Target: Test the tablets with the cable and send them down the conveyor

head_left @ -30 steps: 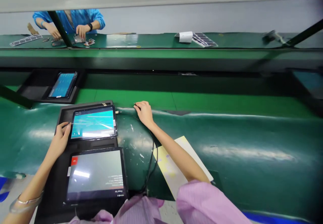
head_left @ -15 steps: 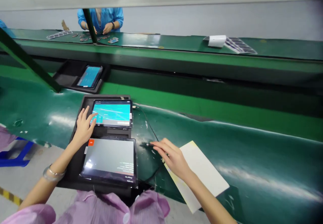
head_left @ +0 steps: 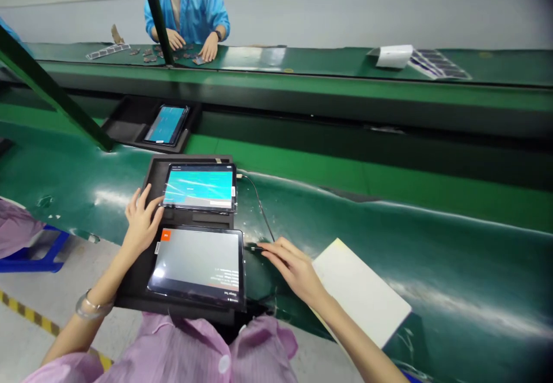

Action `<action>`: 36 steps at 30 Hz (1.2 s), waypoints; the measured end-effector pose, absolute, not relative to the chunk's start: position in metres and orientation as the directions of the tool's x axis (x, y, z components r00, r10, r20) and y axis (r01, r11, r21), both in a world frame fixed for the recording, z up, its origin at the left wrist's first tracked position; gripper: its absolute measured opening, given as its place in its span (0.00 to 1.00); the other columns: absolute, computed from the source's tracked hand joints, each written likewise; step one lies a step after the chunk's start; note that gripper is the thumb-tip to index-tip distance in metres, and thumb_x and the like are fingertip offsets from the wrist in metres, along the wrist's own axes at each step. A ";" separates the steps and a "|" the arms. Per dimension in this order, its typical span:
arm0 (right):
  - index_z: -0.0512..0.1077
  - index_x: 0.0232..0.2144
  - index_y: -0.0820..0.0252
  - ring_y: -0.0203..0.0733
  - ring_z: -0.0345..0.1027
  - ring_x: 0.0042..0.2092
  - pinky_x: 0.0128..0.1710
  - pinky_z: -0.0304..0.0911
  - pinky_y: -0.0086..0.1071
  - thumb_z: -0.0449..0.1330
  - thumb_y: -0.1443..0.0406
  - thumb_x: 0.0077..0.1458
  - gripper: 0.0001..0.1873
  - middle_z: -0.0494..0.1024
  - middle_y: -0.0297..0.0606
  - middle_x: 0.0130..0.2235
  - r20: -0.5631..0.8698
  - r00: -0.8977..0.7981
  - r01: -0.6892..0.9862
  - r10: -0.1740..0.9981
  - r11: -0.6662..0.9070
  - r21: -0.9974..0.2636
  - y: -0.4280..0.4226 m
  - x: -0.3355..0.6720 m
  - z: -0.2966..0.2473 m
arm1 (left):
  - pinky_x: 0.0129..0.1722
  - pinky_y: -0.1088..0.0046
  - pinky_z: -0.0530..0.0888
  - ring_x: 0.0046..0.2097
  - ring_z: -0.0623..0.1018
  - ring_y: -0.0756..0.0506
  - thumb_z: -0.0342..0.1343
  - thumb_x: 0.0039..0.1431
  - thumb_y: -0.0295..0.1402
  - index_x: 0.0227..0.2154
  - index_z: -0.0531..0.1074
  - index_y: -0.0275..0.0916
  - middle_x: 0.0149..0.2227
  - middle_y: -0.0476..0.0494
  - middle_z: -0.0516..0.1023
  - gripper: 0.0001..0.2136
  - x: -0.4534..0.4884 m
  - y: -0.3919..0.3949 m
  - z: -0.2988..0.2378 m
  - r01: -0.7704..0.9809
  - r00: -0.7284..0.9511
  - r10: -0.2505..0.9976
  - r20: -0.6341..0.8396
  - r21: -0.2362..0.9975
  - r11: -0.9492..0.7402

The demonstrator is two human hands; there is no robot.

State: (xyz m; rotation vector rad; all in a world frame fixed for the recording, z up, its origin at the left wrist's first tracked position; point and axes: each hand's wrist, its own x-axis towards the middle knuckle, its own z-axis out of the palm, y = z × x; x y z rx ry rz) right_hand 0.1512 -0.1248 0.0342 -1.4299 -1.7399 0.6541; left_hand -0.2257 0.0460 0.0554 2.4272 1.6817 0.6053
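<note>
Two tablets lie face up in a black foam tray (head_left: 155, 167). The farther tablet (head_left: 200, 186) has a bright blue screen, and a cable (head_left: 261, 201) runs from its right edge. On the nearer tablet (head_left: 196, 265) a grey screen shows an orange square and small text. My left hand (head_left: 142, 222) is open at the left edge of the farther tablet, fingers spread and thumb near its corner. Beside the nearer tablet's right edge, my right hand (head_left: 294, 268) pinches a dark cable plug (head_left: 258, 248); its metal tip points at the tablet and looks apart from it.
White paper sheets (head_left: 363, 291) lie right of my right hand on the green bench (head_left: 466, 256). Another tray with a tablet (head_left: 167, 124) sits behind. A slanted green post (head_left: 64, 98) stands at left. Across, a person in blue (head_left: 190, 23) handles small parts.
The view has shifted, so the scene sits further right. My left hand has drawn back slightly from the farther tablet's screen to its edge. The person opposite has put a hand on a small part.
</note>
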 end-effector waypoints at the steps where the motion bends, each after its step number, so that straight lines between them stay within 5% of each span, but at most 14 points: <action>1: 0.77 0.49 0.50 0.46 0.73 0.36 0.36 0.69 0.38 0.54 0.62 0.68 0.13 0.76 0.40 0.36 0.251 -0.085 0.598 0.964 0.251 -0.762 -0.126 0.149 0.034 | 0.67 0.46 0.53 0.69 0.55 0.34 0.42 0.71 0.41 0.56 0.71 0.45 0.69 0.39 0.58 0.18 -0.227 0.040 0.058 0.854 0.283 0.925 0.254 0.372 -0.363; 5: 0.78 0.43 0.56 0.49 0.69 0.35 0.34 0.65 0.42 0.54 0.63 0.69 0.12 0.77 0.41 0.33 0.259 -0.099 0.689 0.961 0.254 -0.679 -0.130 0.138 0.033 | 0.63 0.55 0.65 0.60 0.70 0.38 0.42 0.71 0.45 0.58 0.66 0.43 0.58 0.37 0.70 0.20 -0.238 0.005 0.062 0.816 0.158 0.977 0.141 0.539 -0.209; 10: 0.79 0.42 0.57 0.51 0.67 0.38 0.38 0.62 0.45 0.55 0.63 0.68 0.12 0.78 0.42 0.33 0.259 -0.083 0.712 0.962 0.239 -0.661 -0.127 0.131 0.027 | 0.61 0.50 0.67 0.60 0.71 0.34 0.43 0.67 0.51 0.58 0.64 0.46 0.60 0.39 0.70 0.23 -0.248 -0.036 0.057 0.807 -0.031 0.994 -0.107 0.583 0.087; 20: 0.79 0.45 0.56 0.49 0.66 0.40 0.41 0.60 0.45 0.53 0.60 0.70 0.14 0.78 0.40 0.33 0.240 -0.175 0.670 0.955 0.294 -0.682 -0.118 0.133 0.030 | 0.58 0.51 0.70 0.56 0.75 0.35 0.46 0.65 0.55 0.59 0.63 0.52 0.54 0.43 0.76 0.24 -0.239 -0.052 0.062 0.786 -0.067 0.969 -0.237 0.586 0.198; 28: 0.77 0.46 0.58 0.48 0.67 0.43 0.51 0.55 0.50 0.52 0.65 0.70 0.14 0.79 0.41 0.35 0.250 -0.194 0.650 0.949 0.315 -0.692 -0.110 0.126 0.028 | 0.52 0.56 0.73 0.51 0.78 0.37 0.48 0.65 0.53 0.57 0.66 0.47 0.48 0.41 0.79 0.23 -0.226 -0.056 0.059 0.755 -0.184 0.971 -0.155 0.610 0.241; 31: 0.72 0.56 0.56 0.53 0.65 0.52 0.57 0.50 0.54 0.57 0.61 0.68 0.17 0.79 0.44 0.46 0.240 -0.166 0.681 0.956 0.287 -0.673 -0.109 0.127 0.033 | 0.52 0.57 0.74 0.49 0.79 0.38 0.48 0.66 0.52 0.58 0.65 0.44 0.47 0.40 0.80 0.24 -0.233 -0.036 0.060 0.713 -0.151 0.978 -0.144 0.669 0.209; 33: 0.65 0.62 0.56 0.56 0.61 0.57 0.59 0.48 0.56 0.59 0.57 0.65 0.25 0.76 0.47 0.53 0.244 -0.115 0.720 0.963 0.250 -0.647 -0.107 0.129 0.037 | 0.58 0.54 0.70 0.56 0.75 0.37 0.46 0.68 0.49 0.60 0.65 0.43 0.56 0.36 0.74 0.23 -0.234 -0.014 0.061 0.799 -0.039 0.999 0.011 0.601 0.025; 36: 0.62 0.63 0.55 0.57 0.59 0.59 0.59 0.48 0.56 0.58 0.57 0.66 0.26 0.75 0.46 0.54 0.280 -0.034 0.746 0.959 0.210 -0.631 -0.105 0.132 0.041 | 0.67 0.45 0.53 0.70 0.52 0.32 0.45 0.70 0.44 0.62 0.65 0.44 0.70 0.37 0.53 0.22 -0.227 0.020 0.059 0.919 0.154 0.967 0.205 0.330 -0.216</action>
